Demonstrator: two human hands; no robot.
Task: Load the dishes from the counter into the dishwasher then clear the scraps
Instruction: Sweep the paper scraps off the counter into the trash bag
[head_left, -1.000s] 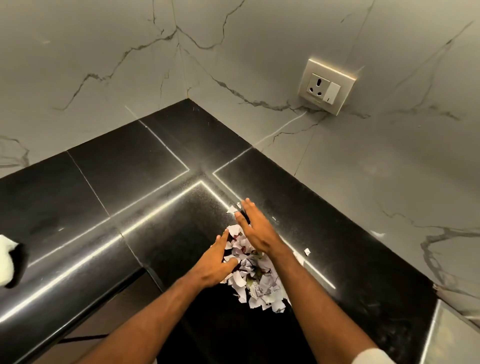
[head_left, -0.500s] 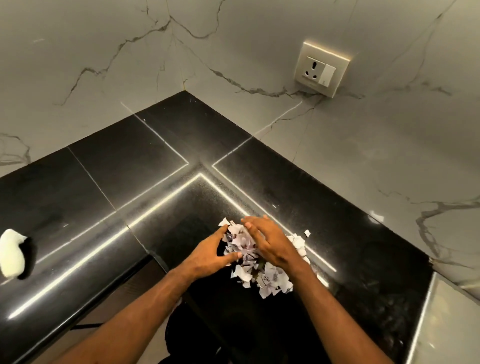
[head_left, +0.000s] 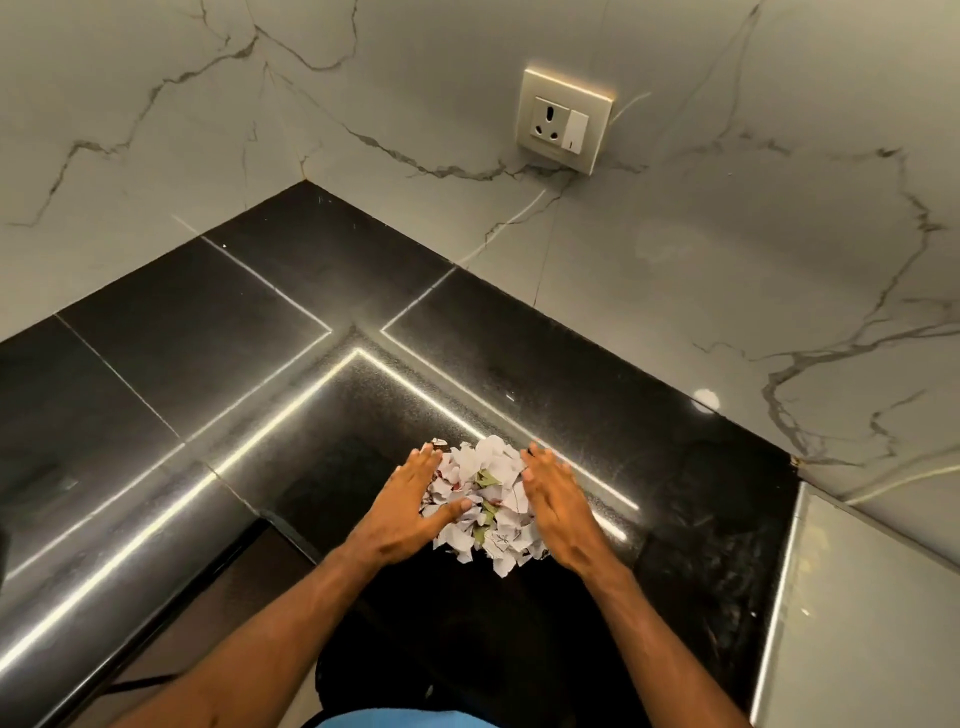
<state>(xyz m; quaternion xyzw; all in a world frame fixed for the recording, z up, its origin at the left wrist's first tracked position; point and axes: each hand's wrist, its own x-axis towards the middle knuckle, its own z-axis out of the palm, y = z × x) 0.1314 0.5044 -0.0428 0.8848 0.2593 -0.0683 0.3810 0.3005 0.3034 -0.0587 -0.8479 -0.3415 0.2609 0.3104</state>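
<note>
A heap of torn white paper scraps (head_left: 485, 506) with a few green leaf bits lies on the black stone counter (head_left: 218, 364), close to its front edge. My left hand (head_left: 410, 506) presses flat against the heap's left side, thumb laid over the scraps. My right hand (head_left: 556, 506) stands flat against the right side, fingers straight and together. The heap is cupped between both palms and still rests on the counter. No dishes or dishwasher are in view.
Grey marble walls meet at the corner behind the counter, with a wall socket (head_left: 563, 122) on the right wall. A pale steel surface (head_left: 857, 623) adjoins the counter at the right. The counter's front edge runs diagonally at lower left.
My right hand came off the top of the heap and moved to its right side. The scraps are drawn into a tighter heap between both palms. The white object at far left has left the view.
</note>
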